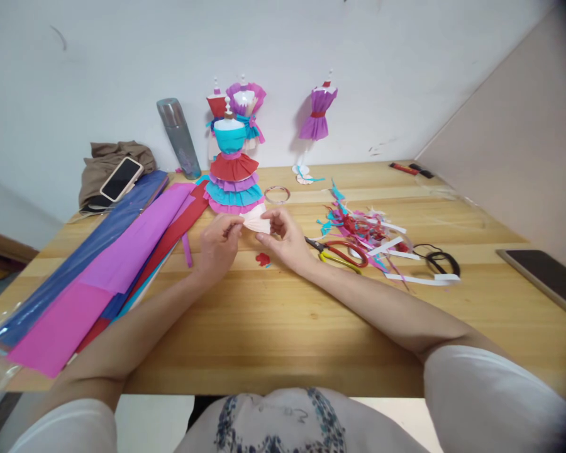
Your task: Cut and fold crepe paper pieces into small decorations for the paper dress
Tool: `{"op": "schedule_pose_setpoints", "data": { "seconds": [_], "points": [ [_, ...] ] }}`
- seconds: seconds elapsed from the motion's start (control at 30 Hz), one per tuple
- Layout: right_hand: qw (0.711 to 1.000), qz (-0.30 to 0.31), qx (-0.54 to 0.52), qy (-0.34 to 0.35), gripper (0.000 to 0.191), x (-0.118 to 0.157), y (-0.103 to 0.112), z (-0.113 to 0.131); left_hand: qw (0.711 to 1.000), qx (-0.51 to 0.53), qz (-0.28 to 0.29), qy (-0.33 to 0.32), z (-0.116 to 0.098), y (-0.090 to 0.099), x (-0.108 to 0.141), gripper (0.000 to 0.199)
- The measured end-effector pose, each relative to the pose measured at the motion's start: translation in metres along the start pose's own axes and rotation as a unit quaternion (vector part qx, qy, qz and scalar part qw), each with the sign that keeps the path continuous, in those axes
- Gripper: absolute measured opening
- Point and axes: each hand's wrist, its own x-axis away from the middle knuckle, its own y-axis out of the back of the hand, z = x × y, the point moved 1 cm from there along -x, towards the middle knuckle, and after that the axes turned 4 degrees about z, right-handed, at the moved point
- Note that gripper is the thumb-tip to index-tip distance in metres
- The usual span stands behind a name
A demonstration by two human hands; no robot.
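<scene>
Between my two hands is a small piece of pale pink pleated crepe paper [256, 221]. My left hand [221, 244] pinches its left edge, and my right hand [284, 238] grips its right side with thumb and fingers. Just behind stands a small dress form [231, 165] in a tiered paper dress of turquoise, red, purple and pink; the pale paper overlaps its lower hem in view, and I cannot tell whether they touch. A red paper scrap [263, 259] lies on the table below my hands. Scissors [342, 253] with red and yellow handles rest right of my right hand.
Long crepe paper sheets [108, 270] cover the left side, near a phone [121, 178] on brown cloth. A bottle [179, 138] and more dressed forms [318, 114] stand along the wall. Paper scraps [358, 226], a black cord [441, 262] and a dark tablet-like device [547, 277] lie right.
</scene>
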Motion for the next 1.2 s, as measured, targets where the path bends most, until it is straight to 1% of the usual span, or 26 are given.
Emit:
{"op": "schedule_pose_setpoints", "data": {
  "seconds": [0.23,0.5,0.77,0.93,1.2],
  "points": [
    [0.996,-0.015,-0.080,-0.026,0.030,-0.0039,-0.0011,0.0006,1.000,0.017,0.009,-0.003,0.0037,-0.0009,0.0013,0.011],
    [0.990,-0.028,-0.125,-0.055,0.026,-0.0048,-0.0009,-0.0003,0.999,0.010,0.015,-0.029,0.0064,-0.0016,0.0010,0.012],
    [0.989,-0.052,-0.119,-0.066,0.017,-0.0043,-0.0003,0.0022,0.999,0.005,0.017,-0.027,0.0030,-0.0002,0.0004,0.011],
    [0.991,-0.043,-0.106,-0.072,0.016,-0.0041,0.0019,0.0013,1.000,0.002,0.015,-0.021,0.0026,0.0002,0.0001,0.011],
    [0.996,-0.042,-0.067,-0.027,0.016,-0.0031,0.0027,-0.0039,1.000,0.007,0.020,-0.015,0.0067,-0.0003,0.0013,0.010]
  ]
}}
